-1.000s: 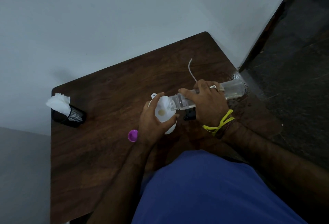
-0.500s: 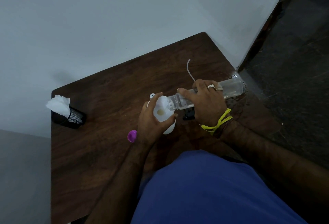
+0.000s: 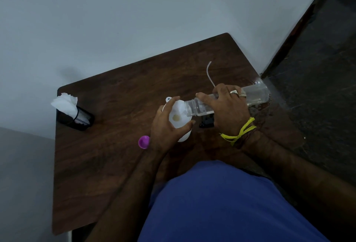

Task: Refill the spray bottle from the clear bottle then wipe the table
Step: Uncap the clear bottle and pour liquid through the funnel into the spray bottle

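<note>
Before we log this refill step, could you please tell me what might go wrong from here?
1. The clear bottle lies almost level, its mouth just over the white funnel; a wobble could spill liquid onto the table.
2. Only the left hand steadies the funnel, so it might tip.
3. The purple cap lies by that wrist and could be knocked away.

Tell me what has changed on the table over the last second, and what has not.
Almost nothing moved. The right hand still tips the clear bottle on its side, mouth over the white funnel, which the left hand still steadies; the left thumb may have shifted slightly. Nothing was taken up or let go. The purple cap, tissue holder and loose dip tube lie where they were.
</note>
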